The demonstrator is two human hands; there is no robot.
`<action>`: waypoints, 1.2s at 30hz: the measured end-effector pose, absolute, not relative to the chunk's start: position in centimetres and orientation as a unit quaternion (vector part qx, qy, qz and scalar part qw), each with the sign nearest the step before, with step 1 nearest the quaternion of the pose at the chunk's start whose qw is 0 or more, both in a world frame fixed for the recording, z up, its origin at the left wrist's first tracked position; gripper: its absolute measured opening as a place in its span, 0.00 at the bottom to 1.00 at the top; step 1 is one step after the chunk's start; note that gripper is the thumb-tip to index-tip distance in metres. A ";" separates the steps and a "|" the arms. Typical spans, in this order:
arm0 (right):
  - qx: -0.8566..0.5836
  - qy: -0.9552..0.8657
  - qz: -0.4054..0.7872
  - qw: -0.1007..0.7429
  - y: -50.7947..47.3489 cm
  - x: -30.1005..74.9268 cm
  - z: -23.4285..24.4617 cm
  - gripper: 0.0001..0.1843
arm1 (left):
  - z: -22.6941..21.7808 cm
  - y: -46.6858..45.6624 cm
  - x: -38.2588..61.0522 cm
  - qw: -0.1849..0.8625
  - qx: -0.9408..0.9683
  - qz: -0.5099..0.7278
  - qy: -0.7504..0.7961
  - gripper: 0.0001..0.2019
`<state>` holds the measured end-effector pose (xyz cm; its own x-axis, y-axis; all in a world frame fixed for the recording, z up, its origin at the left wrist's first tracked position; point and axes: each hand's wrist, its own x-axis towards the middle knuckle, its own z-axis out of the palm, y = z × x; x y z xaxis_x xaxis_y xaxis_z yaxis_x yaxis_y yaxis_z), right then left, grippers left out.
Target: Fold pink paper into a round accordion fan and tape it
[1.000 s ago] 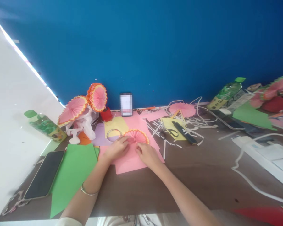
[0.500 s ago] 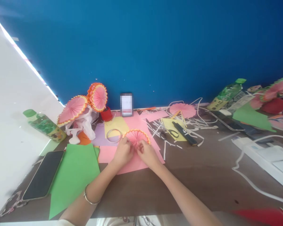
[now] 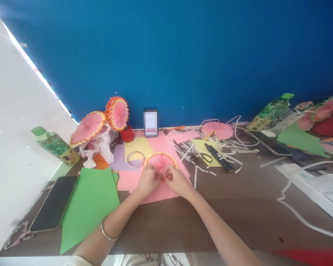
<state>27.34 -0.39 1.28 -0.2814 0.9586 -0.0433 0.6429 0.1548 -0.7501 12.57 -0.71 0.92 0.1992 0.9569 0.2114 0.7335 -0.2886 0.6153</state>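
Observation:
A pleated pink paper fan [image 3: 161, 161] with a yellow and orange zigzag edge spreads open above pink paper sheets [image 3: 180, 186]. My left hand [image 3: 149, 180] pinches its lower left side, fingers closed. On the lower right side, my right hand [image 3: 177, 181] grips the fan with its fingertips. Both hands nearly meet at the fan's base, which they partly hide. A roll of clear tape [image 3: 135, 159] lies just left of the fan, on yellow paper [image 3: 138, 145] and purple paper [image 3: 122, 157].
Finished-looking paper fans [image 3: 88, 128] lean at the back left by a green-capped bottle [image 3: 55, 146]. Green paper [image 3: 90, 207] and a dark phone [image 3: 54, 203] lie left. Scissors [image 3: 207, 157], a black cutter [image 3: 219, 157] and white paper strips sit right, before a white power strip [image 3: 308, 184].
Both hands have drawn slightly closer together and lower at the fan's base. More of the fan's pleated face shows above them. The whole view has shifted a little.

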 end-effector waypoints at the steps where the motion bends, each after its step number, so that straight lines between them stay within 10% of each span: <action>1: -0.549 -0.723 0.349 0.231 -0.4 27.5 1.4 0.06 | 0.9 -0.8 12.7 0.186 0.750 0.289 0.565 0.10; 36: -0.621 -0.673 0.141 0.375 1.8 29.9 1.8 0.11 | 0.5 -1.1 12.7 0.038 0.757 0.253 0.602 0.06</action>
<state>29.89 1.80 1.83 0.0539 0.9422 0.3306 0.7313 0.1882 -0.6555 12.66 -1.09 0.52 0.1477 0.9297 0.3375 0.8917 -0.2728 0.3612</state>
